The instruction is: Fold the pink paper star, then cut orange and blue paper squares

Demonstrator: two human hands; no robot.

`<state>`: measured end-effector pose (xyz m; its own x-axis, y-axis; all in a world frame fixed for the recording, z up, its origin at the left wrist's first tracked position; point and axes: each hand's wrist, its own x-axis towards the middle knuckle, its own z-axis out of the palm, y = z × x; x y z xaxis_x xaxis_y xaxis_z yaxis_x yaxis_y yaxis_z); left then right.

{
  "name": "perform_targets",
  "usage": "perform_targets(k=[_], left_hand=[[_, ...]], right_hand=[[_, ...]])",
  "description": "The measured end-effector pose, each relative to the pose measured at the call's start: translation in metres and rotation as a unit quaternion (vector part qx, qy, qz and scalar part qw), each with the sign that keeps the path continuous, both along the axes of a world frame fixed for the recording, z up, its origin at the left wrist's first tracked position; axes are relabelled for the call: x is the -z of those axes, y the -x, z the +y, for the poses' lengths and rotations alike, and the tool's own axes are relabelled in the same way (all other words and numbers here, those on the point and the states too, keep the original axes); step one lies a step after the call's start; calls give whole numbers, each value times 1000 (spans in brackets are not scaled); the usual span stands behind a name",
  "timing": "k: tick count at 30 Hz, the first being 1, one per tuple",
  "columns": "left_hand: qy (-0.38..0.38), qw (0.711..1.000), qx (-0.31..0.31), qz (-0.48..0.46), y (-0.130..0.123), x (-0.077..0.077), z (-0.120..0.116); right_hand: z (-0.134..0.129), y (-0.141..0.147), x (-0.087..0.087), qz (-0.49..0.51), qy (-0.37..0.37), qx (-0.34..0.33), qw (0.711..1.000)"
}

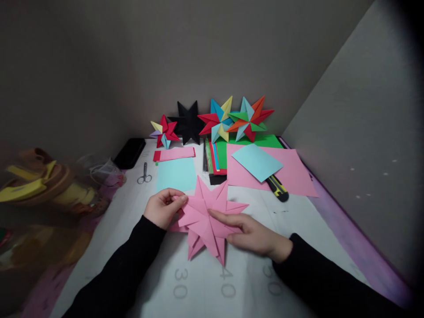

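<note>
A pink folded-paper star with several points lies before me, over the white table cover. My left hand pinches its upper left point between thumb and fingertips. My right hand is at the star's right side; its index finger is stretched across to the star's centre and the thumb touches the lower right edge. Part of a flat pink piece shows under the star at the left. Just behind the star is a light blue square sheet.
Several folded stars lean on the back wall. Small scissors and a black phone lie at left. Pink paper, a blue sheet and a yellow-black cutter lie at right. Baskets stand far left.
</note>
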<state>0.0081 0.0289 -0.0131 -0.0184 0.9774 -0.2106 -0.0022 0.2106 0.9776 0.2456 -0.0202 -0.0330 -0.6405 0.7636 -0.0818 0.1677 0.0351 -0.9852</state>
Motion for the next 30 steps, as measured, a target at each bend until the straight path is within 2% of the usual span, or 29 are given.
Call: perform_targets(k=[9,17,25,30], left_hand=[[4,999,-49,-22,7,-4,4],[17,993,-95,-71,0,6,6],[20,993,-95,-64,-3,4,4],[1,996,-69,-58,-3,6,4]], right_hand=[[1,-1,3,-9,-8,10,1000],[0,0,2,-17,-27,3,999],[0,0,2,-21,-31,0,999],[-1,1,2,-23,-37,-3,999]])
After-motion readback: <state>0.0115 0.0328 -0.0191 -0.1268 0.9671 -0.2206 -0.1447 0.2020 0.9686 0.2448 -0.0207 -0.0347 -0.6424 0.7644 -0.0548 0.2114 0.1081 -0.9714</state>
